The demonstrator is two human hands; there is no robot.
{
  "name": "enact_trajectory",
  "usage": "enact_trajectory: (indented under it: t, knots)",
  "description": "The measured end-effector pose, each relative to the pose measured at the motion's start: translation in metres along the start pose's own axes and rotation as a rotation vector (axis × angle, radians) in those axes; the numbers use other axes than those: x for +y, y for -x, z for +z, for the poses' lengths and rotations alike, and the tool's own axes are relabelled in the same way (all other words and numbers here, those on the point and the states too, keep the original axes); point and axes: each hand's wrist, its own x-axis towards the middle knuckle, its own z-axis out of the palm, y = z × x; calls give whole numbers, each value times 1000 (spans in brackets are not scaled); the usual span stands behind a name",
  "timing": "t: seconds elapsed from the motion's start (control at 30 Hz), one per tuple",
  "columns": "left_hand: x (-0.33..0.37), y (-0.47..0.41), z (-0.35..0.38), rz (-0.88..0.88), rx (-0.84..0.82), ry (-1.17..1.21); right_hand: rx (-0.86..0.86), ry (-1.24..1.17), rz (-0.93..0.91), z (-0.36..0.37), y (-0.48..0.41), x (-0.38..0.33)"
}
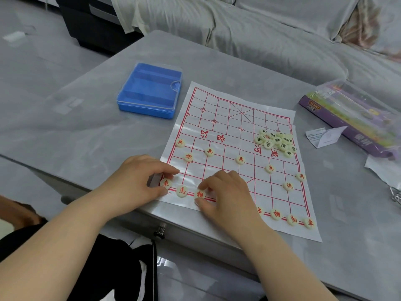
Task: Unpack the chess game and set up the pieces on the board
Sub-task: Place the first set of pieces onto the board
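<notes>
Tabletop (pixel 86 131): the board sheet (pixel 227 127) is laid w/ its 7 o'clock corner right at the lip. It is creased paper, so it could be dragged by a sliding wrist & the placed red rows shifted. The blue box (pixel 149 90) sits at 11 o'clock of the board, apart. The left hand (pixel 138 181) & right hand (pixel 227 192) are held close together at 7 o'clock. The black heap (pixel 277 143) at 2 o'clock is unsorted & could be scattered by a reach. The elephant pc (pixel 200 194) is pinched by the right; the chariot pc (pixel 166 183) is curled round by the left, prob. touching, as contact is partly hidden. The horse pc (pixel 181 191) between them could be nudged off-point.
</notes>
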Motion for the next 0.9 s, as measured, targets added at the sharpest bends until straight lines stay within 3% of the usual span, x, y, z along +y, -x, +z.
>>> enact_trajectory:
  t: [0.13,0.33,0.43,0.53,0.7,0.9]
  knots:
    - [0,1,0,-14,-6,-3,-82,-11,8,-6,0,0]
    - [4,2,4,35,22,-12,-20,-68,45,-27,16,19]
    - [17,2,11,128,34,-44,-57,-39,74,-27,24,26]
    - [31,-1,19,306,52,-233,45,81,58,-21,28,24]
    - [40,-11,27,168,-143,-338,87,141,30,-13,24,23]
    - [36,-16,31,162,-150,-342,96,96,71,-12,22,24]
